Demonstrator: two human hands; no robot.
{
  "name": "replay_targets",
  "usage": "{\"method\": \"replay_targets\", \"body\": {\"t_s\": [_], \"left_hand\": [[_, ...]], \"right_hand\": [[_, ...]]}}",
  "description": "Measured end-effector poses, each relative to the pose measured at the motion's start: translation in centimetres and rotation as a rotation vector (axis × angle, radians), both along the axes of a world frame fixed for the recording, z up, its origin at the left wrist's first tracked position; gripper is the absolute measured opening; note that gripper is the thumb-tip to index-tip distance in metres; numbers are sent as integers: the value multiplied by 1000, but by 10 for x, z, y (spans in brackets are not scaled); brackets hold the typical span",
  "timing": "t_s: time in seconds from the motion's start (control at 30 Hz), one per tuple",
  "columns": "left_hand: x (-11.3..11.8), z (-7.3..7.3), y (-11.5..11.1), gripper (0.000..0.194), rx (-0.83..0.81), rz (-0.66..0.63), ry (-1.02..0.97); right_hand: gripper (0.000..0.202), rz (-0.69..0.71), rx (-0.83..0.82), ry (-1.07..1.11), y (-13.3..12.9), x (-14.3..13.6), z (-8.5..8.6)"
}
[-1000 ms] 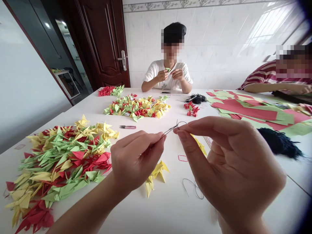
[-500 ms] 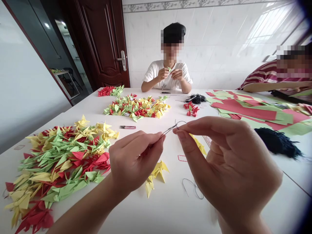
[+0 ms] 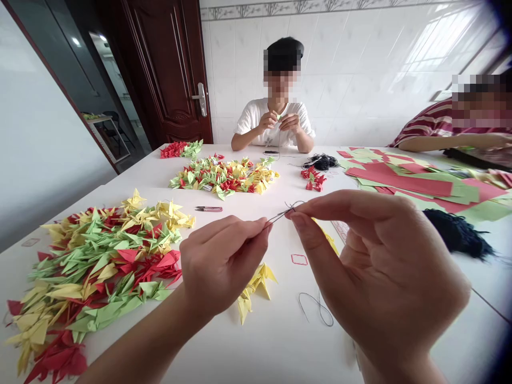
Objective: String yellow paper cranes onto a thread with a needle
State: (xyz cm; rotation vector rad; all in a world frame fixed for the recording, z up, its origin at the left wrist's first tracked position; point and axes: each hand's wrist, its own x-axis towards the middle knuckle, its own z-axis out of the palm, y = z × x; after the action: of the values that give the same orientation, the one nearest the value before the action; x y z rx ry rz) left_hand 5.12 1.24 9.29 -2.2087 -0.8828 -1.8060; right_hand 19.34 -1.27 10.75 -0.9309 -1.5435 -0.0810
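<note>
Head view: both hands of the person are raised above the white surface (image 3: 224,352), with a dark thread (image 3: 278,216) running between their fingertips. The left hand (image 3: 224,261) is closed, its thumb and index finger pinched together on the lower stretch of the thread. The right hand (image 3: 374,272) is rounded, its thumb and index finger meeting at their tips on the thread's upper part, where a small loop and a short free end stand out; its palm is hollow. Below the hands, yellow folded-paper pieces (image 3: 256,288) lie on the surface, with a loose curl of thread (image 3: 320,305) to their right; further yellow paper (image 3: 331,242) is partly hidden by the right hand. To the left spreads a large heap of red, yellow and green folded pieces (image 3: 104,266); just beyond its right end lies a pair of snips (image 3: 208,209). Farther back are a mixed pile (image 3: 224,176), a small red and green group (image 3: 182,149), a red cluster (image 3: 314,178) and a black tangle (image 3: 321,161). At right, flat coloured paper strips (image 3: 404,178) overlap near a dark blue bundle (image 3: 456,233). Across the surface sits a co-worker in white (image 3: 254,117), holding a small green piece; a second co-worker in stripes (image 3: 426,125) leans in from the right.
</note>
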Motion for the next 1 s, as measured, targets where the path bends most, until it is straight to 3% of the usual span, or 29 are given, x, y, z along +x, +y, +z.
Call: {"method": "replay_targets", "body": {"t_s": [0.6, 1.0], "left_hand": [[-8, -3, 6, 11, 284, 157, 217], [-12, -4, 10, 16, 366, 161, 237]], "right_hand": [[20, -24, -151, 33, -1, 7, 2], [15, 133, -306, 164, 2, 11, 7]]}}
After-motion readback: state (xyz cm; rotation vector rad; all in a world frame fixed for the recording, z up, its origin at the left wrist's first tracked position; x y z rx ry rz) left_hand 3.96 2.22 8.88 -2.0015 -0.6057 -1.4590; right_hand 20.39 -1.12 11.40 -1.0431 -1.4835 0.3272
